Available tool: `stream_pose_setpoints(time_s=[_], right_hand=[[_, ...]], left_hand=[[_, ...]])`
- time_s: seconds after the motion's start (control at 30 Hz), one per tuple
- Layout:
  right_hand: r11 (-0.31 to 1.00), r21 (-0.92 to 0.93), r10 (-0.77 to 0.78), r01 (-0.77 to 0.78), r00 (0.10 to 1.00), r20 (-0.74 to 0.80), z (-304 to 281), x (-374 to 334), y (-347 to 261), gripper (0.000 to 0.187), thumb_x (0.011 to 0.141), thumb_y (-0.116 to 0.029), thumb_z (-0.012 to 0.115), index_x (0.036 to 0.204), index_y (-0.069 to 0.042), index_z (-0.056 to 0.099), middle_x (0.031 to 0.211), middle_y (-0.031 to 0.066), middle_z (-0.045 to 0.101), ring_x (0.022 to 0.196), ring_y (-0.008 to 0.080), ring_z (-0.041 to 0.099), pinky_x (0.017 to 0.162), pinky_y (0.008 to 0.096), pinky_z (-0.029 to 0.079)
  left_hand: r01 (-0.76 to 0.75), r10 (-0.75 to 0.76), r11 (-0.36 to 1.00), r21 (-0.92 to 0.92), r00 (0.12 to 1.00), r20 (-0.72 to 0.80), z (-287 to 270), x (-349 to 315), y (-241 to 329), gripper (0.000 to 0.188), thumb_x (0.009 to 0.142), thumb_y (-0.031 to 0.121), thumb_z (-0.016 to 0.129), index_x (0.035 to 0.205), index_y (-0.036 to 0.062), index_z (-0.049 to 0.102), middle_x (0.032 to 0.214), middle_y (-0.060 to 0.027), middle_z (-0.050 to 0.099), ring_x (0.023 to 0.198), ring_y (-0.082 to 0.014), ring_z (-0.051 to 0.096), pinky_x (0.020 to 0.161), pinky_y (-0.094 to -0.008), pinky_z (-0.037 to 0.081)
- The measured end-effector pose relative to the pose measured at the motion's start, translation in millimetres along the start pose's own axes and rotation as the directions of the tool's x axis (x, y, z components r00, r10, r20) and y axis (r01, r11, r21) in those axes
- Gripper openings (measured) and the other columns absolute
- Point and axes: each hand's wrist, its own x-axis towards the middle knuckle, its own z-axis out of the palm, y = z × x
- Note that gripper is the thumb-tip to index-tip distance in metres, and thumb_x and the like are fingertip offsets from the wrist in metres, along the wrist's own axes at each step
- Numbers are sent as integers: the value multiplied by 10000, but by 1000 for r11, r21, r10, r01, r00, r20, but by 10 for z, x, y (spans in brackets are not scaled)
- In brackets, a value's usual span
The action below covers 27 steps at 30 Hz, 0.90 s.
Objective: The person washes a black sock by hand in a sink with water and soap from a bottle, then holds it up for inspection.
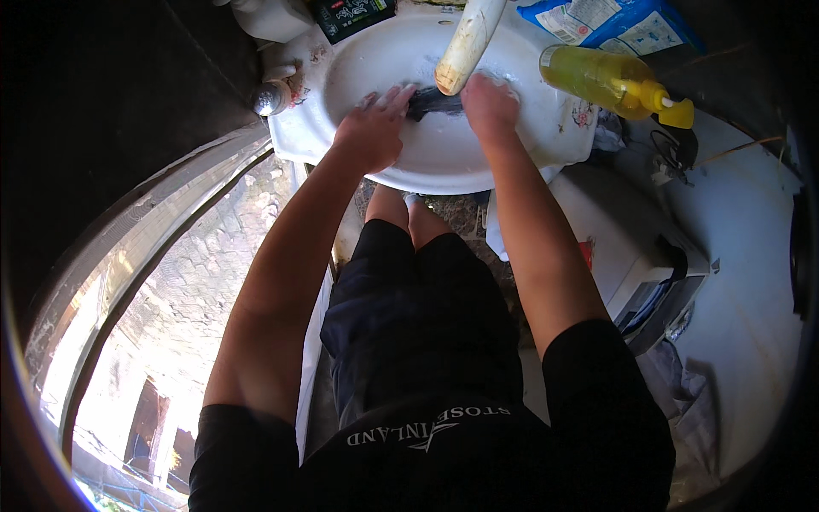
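Note:
A dark, wet piece of cloth (435,101) lies in the white sink (444,165), with whitish suds about it. My left hand (374,135) is over the basin's left side, fingers stretched out and reaching the cloth's left end. On the other side, my right hand (492,104) is curled closed at the cloth's right end, and suds show on its knuckles. Its fingertips are hidden. A pale pipe-like spout (468,43) comes down between my hands and covers part of the cloth.
Right of the basin lies a yellow pump bottle (602,82), near a blue packet (611,24). A small shaker-like jar (273,97) stands on the left rim. Behind it are a white container (271,19) and a black packet (353,15). A white box-shaped appliance (610,213) stands at lower right.

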Motion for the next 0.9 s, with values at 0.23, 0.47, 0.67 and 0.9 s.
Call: stream_pose_setpoints(time_s=[0.23, 0.47, 0.67, 0.9], right_hand=[[972, -10, -236, 237, 962, -135, 262, -33, 38, 215, 900, -219, 509, 958, -94, 673, 921, 150, 708, 874, 343, 692, 750, 495, 551], [855, -78, -515, 513, 857, 2, 194, -160, -232, 225, 908, -228, 513, 995, -99, 676, 1025, 156, 705, 993, 329, 676, 759, 459, 559], [998, -5, -64, 64, 994, -92, 173, 25, 185, 185, 894, -216, 541, 922, -71, 653, 890, 183, 688, 930, 359, 661, 775, 514, 541], [981, -180, 62, -72, 996, -60, 47, -9, 252, 204, 935, -232, 511, 971, -101, 664, 1106, 113, 679, 1163, 290, 596, 828, 481, 549]], left_hand=[[-14, 11, 1000, 24, 989, 145, 9, 63, 25, 613, 896, 271, 539, 1440, 26, 401, 1585, -64, 280, 1463, -182, 260, 1206, -382, 210], [29, -30, 999, 21, 995, 96, 26, 73, 68, 585, 913, 280, 541, 1459, 124, 403, 1565, -26, 330, 1463, -190, 259, 1201, -382, 227], [24, -28, 999, 35, 995, 92, -77, 83, 116, 560, 931, 299, 522, 1465, 184, 403, 1564, 37, 333, 1470, -193, 243, 1203, -391, 223], [54, -64, 995, 81, 990, 125, -13, 54, 117, 529, 950, 267, 471, 1470, 198, 403, 1575, 64, 311, 1479, -182, 222, 1213, -410, 192]])
